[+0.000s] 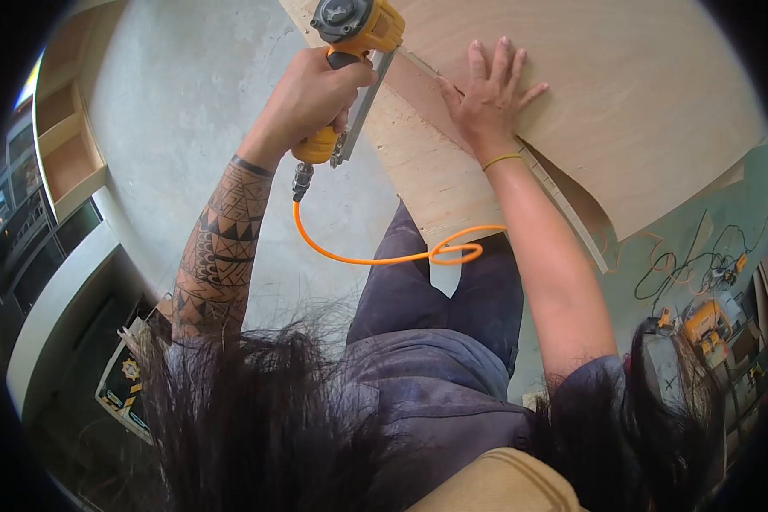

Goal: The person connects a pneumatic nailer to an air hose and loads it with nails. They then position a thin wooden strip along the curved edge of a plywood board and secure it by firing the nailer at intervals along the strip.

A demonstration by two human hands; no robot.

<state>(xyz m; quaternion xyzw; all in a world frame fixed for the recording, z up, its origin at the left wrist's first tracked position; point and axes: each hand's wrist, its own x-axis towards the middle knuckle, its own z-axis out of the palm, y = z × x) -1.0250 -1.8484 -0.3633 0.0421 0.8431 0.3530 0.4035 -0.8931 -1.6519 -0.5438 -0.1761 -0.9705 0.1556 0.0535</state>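
My left hand (320,98) is wrapped round the handle of a yellow and black pneumatic nail gun (371,30), its nose over the far end of a narrow wooden strip. An orange air hose (341,258) runs from the metal coupling at the gun's base and loops near my legs. Fingers spread, my right hand (489,107) presses flat on a large plywood sheet (623,94), its thumb side by the sheet's edge. The thin wooden strip (563,205) passes beneath my right wrist. Under these lies a lighter plywood board (435,188), reaching over my thighs.
Wooden shelving (72,149) stands along the left. On the floor at right are tangled cables (687,277) and a yellow tool (706,322) among other gear. Grey concrete floor (179,77) shows left of the boards. Strands of dark hair hang across the lower view.
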